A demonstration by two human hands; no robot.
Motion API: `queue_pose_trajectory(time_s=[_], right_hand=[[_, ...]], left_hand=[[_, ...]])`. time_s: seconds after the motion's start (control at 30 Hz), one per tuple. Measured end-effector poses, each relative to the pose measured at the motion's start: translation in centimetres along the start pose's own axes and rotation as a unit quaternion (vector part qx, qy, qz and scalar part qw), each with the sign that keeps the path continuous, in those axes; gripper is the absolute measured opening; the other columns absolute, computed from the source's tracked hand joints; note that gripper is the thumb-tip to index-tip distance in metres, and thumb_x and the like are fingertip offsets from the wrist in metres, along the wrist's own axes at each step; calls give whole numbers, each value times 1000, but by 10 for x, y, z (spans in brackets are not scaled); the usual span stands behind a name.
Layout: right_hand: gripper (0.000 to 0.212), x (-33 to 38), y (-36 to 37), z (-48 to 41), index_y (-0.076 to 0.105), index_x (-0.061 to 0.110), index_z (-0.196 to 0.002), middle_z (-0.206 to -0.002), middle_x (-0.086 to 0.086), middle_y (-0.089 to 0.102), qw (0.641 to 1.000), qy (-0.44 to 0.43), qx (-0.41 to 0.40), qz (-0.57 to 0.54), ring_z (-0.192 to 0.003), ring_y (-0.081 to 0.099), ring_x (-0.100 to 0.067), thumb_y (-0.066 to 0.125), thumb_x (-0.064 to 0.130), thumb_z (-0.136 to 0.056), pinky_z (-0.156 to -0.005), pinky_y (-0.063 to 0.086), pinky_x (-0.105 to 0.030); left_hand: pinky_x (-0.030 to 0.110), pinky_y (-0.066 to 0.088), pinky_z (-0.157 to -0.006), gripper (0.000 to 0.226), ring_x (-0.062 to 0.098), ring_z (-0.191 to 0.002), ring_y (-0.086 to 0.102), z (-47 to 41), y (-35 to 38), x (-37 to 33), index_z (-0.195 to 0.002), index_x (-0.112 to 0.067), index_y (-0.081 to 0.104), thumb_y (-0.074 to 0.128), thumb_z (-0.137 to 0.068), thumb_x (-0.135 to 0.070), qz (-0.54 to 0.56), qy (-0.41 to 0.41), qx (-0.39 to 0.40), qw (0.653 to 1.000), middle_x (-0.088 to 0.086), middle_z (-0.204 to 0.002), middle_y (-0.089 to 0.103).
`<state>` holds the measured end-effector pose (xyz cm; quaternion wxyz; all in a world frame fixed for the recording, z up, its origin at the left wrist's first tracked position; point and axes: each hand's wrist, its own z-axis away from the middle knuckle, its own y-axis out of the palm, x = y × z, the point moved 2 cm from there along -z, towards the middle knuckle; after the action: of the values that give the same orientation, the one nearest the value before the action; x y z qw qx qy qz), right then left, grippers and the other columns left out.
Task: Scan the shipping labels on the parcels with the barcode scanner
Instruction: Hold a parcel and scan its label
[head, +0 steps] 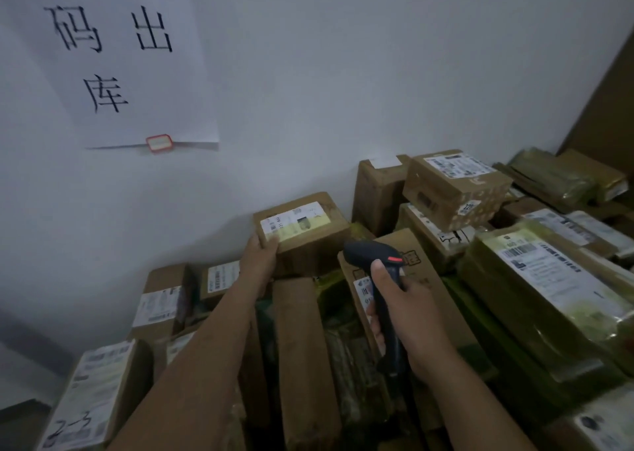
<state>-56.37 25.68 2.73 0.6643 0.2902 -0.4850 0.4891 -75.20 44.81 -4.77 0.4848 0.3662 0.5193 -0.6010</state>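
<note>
A small brown cardboard parcel (pixel 308 236) sits on top of the pile near the wall, its white shipping label (pixel 293 224) facing up. My left hand (pixel 259 256) grips its left end, thumb on the label's near corner. My right hand (pixel 399 308) holds a dark barcode scanner (pixel 375 260) by the handle, thumb along the back. The scanner's head, with a red mark, points toward the parcel and hovers a short way right of it.
Several labelled cardboard boxes and green-wrapped packets (pixel 549 279) crowd the surface in front of me. A taller box stack (pixel 453 186) stands at the back right. A white wall with a paper sign (pixel 113 56) rises directly behind the pile.
</note>
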Motion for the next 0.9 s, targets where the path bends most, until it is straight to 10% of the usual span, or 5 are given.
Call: queue_pose_trajectory(time_s=[0.23, 0.47, 0.77, 0.9], right_hand=[[51, 6, 15, -2, 63, 3, -81, -54, -3, 59, 998, -44, 14, 38, -42, 53, -13, 53, 52, -93, -41, 44, -21], [45, 10, 30, -3, 64, 6, -90, -58, -1, 62, 996, -43, 28, 68, -44, 55, -11, 54, 50, -93, -42, 45, -20], [47, -10, 73, -27, 62, 8, -86, -60, 0, 61, 985, -60, 101, 129, -47, 56, -12, 54, 53, -93, -48, 47, -21], [42, -29, 82, -38, 61, 11, -83, -60, -3, 60, 986, -48, 107, 121, -43, 54, -11, 57, 51, -92, -43, 45, -22]], left_hand=[[41, 49, -101, 42, 20, -123, 57, 14, 31, -8, -141, -29, 48, 47, -99, -33, -101, 94, 156, 978, -4, -136, 59], [35, 31, -111, 49, 26, -137, 42, 6, -22, 8, -148, -9, 40, 46, -104, -30, -292, 92, 41, 951, 11, -151, 44], [30, 52, -78, 32, 18, -89, 63, -45, -89, 68, -108, -21, 61, 69, -86, -43, -507, 73, 28, 859, 5, -111, 69], [43, 54, -93, 59, 23, -109, 60, -76, -94, 96, -122, -23, 56, 72, -75, -55, -522, 53, 57, 850, 4, -122, 61]])
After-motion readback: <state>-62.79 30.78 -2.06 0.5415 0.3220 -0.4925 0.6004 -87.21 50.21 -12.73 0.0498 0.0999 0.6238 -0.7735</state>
